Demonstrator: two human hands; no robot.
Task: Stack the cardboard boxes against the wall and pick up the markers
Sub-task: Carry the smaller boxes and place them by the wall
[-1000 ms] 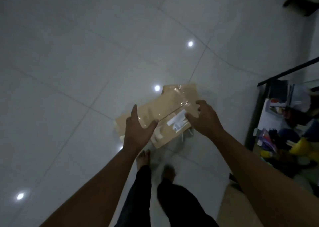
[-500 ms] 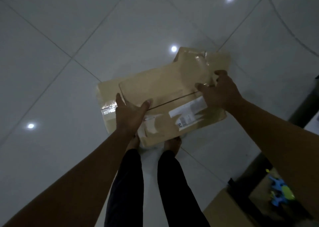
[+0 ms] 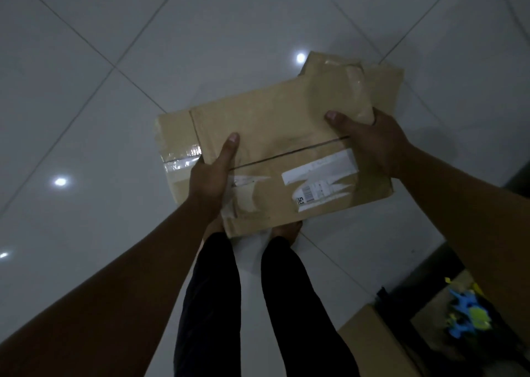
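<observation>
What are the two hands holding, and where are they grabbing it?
Flattened cardboard boxes, held above the floor. The left hand grips the near-left edge, thumb on top; the right hand grips the right edge, thumb on top.

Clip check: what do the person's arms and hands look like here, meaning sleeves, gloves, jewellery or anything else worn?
Both forearms are bare to the frame edge, with no sleeve in view. The left hand and right hand wear no gloves, and no ring, watch or wristband shows, though the light is dim. Short, unpainted thumbnails are visible on both. Below, the legs are in dark trousers.
</observation>
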